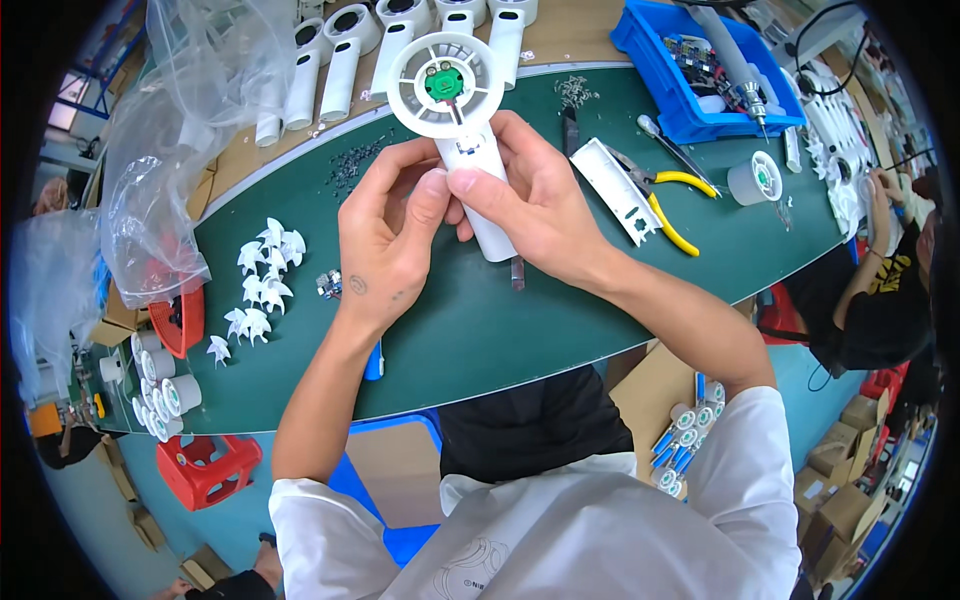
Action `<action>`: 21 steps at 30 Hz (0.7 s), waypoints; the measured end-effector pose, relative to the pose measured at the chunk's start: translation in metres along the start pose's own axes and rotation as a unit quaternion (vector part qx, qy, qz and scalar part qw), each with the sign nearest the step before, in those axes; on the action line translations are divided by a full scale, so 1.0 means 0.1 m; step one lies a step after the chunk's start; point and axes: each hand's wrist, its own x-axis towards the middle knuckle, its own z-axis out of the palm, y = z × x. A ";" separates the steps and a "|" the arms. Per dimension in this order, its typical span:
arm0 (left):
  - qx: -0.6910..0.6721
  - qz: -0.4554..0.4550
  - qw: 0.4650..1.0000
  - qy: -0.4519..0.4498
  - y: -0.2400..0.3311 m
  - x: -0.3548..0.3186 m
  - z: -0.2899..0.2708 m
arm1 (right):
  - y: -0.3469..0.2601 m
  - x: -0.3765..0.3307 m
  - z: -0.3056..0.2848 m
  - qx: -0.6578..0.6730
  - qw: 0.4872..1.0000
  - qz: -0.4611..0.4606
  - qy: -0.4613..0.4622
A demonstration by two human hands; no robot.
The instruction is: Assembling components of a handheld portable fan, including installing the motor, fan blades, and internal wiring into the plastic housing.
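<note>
Both hands gripped a white plastic handheld fan body: left hand pinched its smooth handle, right hand wrapped it from behind. Above the fingertips rose its round spoked head with a green motor board. Left of the fingers lay white fan blades on open green mat; right, yellow-handled pliers.

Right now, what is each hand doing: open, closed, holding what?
Left hand: closed on the white plastic handheld fan body, thumb on its handle.
Right hand: closed around the same handle.
</note>
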 end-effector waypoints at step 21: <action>0.008 -0.009 1.000 0.000 0.02 0.01 -0.04 | 0.00 -0.03 -0.02 0.021 1.000 -0.004 -0.020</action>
